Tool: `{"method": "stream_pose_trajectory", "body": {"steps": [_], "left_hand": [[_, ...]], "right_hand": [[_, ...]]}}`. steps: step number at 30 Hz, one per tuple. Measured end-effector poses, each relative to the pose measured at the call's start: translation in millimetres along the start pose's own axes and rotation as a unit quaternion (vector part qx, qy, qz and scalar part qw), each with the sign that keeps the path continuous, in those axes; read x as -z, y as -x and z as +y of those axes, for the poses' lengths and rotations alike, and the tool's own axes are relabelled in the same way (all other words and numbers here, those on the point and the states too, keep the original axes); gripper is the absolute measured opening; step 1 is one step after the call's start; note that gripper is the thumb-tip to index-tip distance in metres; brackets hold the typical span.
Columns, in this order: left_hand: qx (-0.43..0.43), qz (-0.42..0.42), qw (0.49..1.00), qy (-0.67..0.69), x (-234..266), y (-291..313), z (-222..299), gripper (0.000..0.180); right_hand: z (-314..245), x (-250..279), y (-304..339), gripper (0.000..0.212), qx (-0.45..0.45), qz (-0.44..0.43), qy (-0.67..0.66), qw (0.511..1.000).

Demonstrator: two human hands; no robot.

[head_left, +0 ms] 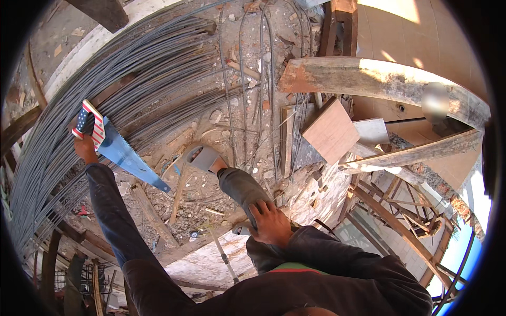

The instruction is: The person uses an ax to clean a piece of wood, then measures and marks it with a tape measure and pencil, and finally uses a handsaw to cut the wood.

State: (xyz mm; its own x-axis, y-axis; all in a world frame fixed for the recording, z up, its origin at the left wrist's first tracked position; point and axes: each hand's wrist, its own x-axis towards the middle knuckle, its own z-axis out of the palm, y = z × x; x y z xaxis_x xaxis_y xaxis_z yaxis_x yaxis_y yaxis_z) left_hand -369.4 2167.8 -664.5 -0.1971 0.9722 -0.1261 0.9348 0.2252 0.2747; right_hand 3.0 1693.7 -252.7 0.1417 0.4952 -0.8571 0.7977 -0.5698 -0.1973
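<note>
My left hand (84, 147) reaches out to the left and is closed around the grip of a handsaw (122, 151). The saw's handle is blue with white stars on one part and striped red and white on the other. Its bluish steel blade slants down to the right, toothed edge facing up and right, above the steel rods and rubble. Across my bent leg lies my right hand (270, 224), resting on the dark trouser cloth with its fingers spread and nothing in it. A grey slipper (204, 158) covers my foot on the rubble.
A large bundle of steel rods (132, 68) curves along the left. Bent bars (271, 95) lie ahead. To the right are a thick wooden beam (363, 73), a square board (332, 130) and a plank (411, 151). Wood scraps (153, 215) lie among broken debris beside a whitish ledge (211, 263).
</note>
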Motion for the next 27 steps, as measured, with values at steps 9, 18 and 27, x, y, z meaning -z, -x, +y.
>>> {"method": "stream_pose_trajectory", "body": {"steps": [9, 18, 27], "left_hand": [[-0.093, -0.023, 0.976, 0.193, 162.8, 177.0, 127.1, 0.040], [-0.129, 0.013, 0.920, 0.370, 402.3, 391.3, 160.4, 0.054], [-0.197, 0.079, 0.908, 0.361, 623.4, 672.1, 107.4, 0.053]], "right_hand": [[5.2, -44.8, 35.2, 0.071, 0.000, 0.039, 0.048, 0.998], [42.2, -120.0, 93.7, 0.057, 0.121, 0.055, 0.047, 0.990], [168.9, -207.8, 426.3, 0.069, 0.056, 0.157, -0.179, 0.970]]}}
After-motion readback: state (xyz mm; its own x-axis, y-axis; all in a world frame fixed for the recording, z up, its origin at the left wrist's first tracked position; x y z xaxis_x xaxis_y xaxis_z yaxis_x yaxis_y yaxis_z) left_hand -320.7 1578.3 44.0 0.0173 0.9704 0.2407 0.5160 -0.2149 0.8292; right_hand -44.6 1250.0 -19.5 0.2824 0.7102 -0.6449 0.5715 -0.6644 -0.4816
